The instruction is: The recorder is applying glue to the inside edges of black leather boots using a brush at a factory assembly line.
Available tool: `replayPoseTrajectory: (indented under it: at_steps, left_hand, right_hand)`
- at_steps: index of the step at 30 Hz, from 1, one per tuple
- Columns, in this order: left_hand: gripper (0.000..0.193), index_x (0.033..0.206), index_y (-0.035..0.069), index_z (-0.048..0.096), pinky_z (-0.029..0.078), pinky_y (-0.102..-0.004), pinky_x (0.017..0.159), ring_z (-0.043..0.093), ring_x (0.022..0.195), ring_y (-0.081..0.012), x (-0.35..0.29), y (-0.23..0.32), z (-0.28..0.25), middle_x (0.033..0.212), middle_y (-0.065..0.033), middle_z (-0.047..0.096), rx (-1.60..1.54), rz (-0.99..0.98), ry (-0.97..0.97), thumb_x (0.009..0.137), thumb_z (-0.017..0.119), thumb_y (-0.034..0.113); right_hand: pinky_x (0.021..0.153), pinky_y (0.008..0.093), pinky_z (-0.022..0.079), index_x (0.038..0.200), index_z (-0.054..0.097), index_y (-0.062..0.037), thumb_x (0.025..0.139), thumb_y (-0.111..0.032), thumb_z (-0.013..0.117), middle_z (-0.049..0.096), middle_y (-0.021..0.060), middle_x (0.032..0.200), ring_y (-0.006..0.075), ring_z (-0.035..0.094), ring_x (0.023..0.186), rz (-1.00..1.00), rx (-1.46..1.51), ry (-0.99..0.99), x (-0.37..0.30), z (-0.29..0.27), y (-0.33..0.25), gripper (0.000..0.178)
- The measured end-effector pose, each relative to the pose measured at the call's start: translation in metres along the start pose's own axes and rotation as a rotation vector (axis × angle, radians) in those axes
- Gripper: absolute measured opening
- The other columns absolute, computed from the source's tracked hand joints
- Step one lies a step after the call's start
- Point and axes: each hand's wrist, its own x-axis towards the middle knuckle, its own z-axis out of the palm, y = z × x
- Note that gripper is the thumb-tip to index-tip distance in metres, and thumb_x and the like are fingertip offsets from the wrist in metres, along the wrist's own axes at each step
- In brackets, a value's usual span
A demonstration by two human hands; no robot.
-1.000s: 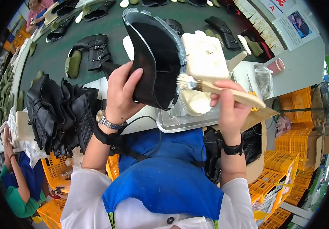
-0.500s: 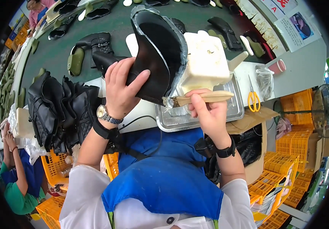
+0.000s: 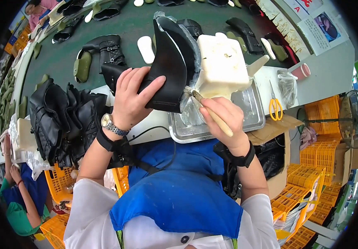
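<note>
My left hand (image 3: 135,93) grips a black boot upper (image 3: 168,79) with its open edge turned toward the right. That edge has a pale, wet-looking lining. Between the fingers of my right hand (image 3: 224,120) is a brush (image 3: 217,117) with a wooden handle, and its bristles touch the upper's edge near the lower corner. Just right of the upper stands a white block-shaped container (image 3: 224,62) over a metal tray (image 3: 195,135). A second wooden handle (image 3: 258,64) sticks out beside the container.
Black boot uppers (image 3: 65,124) are piled at the left. Scissors (image 3: 275,108) with orange handles and a plastic bag (image 3: 287,88) lie right of the tray. Boots, green lasts and white insoles (image 3: 146,50) sit on the green belt (image 3: 63,62). Co-workers (image 3: 23,195) are at the left.
The brush has moved up along the edge of the boot upper, and its handle now slants down to the right. The upper has turned slightly and shifted right.
</note>
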Motion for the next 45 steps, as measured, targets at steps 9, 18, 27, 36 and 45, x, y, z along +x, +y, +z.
replayPoseTrajectory:
  at_steps: [9, 18, 27, 36, 45]
  left_hand:
    - [0.084, 0.128, 0.0, 0.028, 0.034, -0.0347, 0.096, 0.044, 0.114, -0.0249, -0.01, -0.014, -0.017, 0.125, -0.0135, 0.044, -0.717, -0.544, -0.042, 0.056, 0.071, 0.005]
    - [0.122, 0.135, -0.003, 0.02, 0.037, -0.0411, 0.098, 0.041, 0.118, -0.0315, -0.032, -0.043, -0.004, 0.132, -0.0191, 0.036, -2.174, -0.823, -0.086, 0.05, 0.069, 0.069]
    - [0.113, 0.133, -0.005, 0.026, 0.032, -0.0369, 0.1, 0.039, 0.121, -0.0275, -0.068, -0.046, 0.022, 0.134, -0.0168, 0.036, -2.099, -0.648, -0.681, 0.053, 0.076, 0.058]
    - [0.101, 0.13, -0.006, 0.033, 0.025, -0.0335, 0.103, 0.036, 0.123, -0.0242, -0.063, -0.026, 0.031, 0.135, -0.0152, 0.037, -2.159, -0.662, -1.202, 0.056, 0.081, 0.044]
    - [0.103, 0.131, -0.006, 0.031, 0.024, -0.0346, 0.104, 0.036, 0.124, -0.0252, -0.044, -0.005, 0.032, 0.134, -0.0176, 0.036, -2.175, -0.813, -1.291, 0.056, 0.081, 0.043]
  right_hand:
    - [0.051, 0.0201, 0.042, 0.09, 0.061, 0.0034, 0.087, -0.012, 0.055, 0.058, 0.0038, 0.071, 0.0078, 0.053, 0.059, 0.774, 0.611, 0.426, -0.005, -0.04, -0.004, 0.017]
    - [0.05, 0.0214, 0.041, 0.088, 0.062, 0.0047, 0.084, -0.018, 0.061, 0.06, 0.0031, 0.065, 0.0079, 0.053, 0.055, 0.961, 0.256, -0.035, -0.065, -0.035, 0.049, 0.023]
    - [0.051, 0.0298, 0.044, 0.08, 0.064, 0.0034, 0.08, -0.016, 0.061, 0.06, 0.0157, 0.063, 0.0191, 0.057, 0.053, 0.825, 0.129, -0.271, -0.062, -0.047, 0.049, 0.02]
    - [0.048, 0.0198, 0.041, 0.097, 0.062, 0.0009, 0.086, -0.019, 0.057, 0.061, 0.0022, 0.069, 0.0053, 0.049, 0.051, 1.033, 0.571, -0.117, -0.015, -0.075, 0.044, 0.023]
    - [0.057, 0.0251, 0.047, 0.094, 0.064, -0.0017, 0.081, -0.011, 0.061, 0.064, 0.007, 0.078, 0.0141, 0.059, 0.064, 0.413, 0.548, -0.312, 0.038, -0.042, -0.011, 0.016]
